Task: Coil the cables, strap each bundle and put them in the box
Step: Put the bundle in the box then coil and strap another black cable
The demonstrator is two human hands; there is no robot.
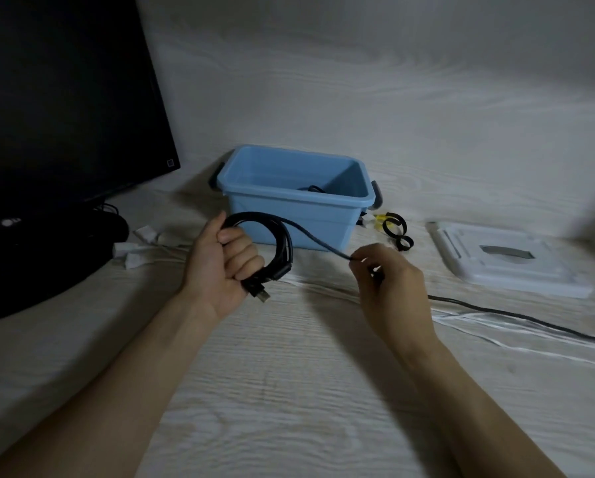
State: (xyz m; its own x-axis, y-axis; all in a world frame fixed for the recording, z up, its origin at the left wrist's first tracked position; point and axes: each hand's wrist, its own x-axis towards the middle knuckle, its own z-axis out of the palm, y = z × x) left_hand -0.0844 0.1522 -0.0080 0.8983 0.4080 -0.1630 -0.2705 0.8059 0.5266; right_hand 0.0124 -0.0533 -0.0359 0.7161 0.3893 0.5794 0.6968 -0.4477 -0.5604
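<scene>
A pale wood-grain table (289, 391) runs back to a wall of the same pale grain, and the near half of the surface lies open in front of the two forearms. One blue box (301, 215) stands toward the back, near the middle, its top open and a dark gray handle on each end; something dark, seemingly a cable, shows low inside it, too small to make out. One black cable (282, 243) is in play: the left hand (220, 267) has its fingers curled round several loops of it, held up just in front of the box, with one USB plug (259, 294) sticking out below the fist. From the coil a single strand runs right to the right hand (389, 288), whose fingertips pinch it; the loose remainder trails off over the table to the right edge. Two black straps (397, 231), curled into rings, lie just right of the box beside a small yellow piece. One white lid (506, 260) lies flat further right. One dark monitor (65, 108) closes off the left side, with white cables (140, 246) at its base.
</scene>
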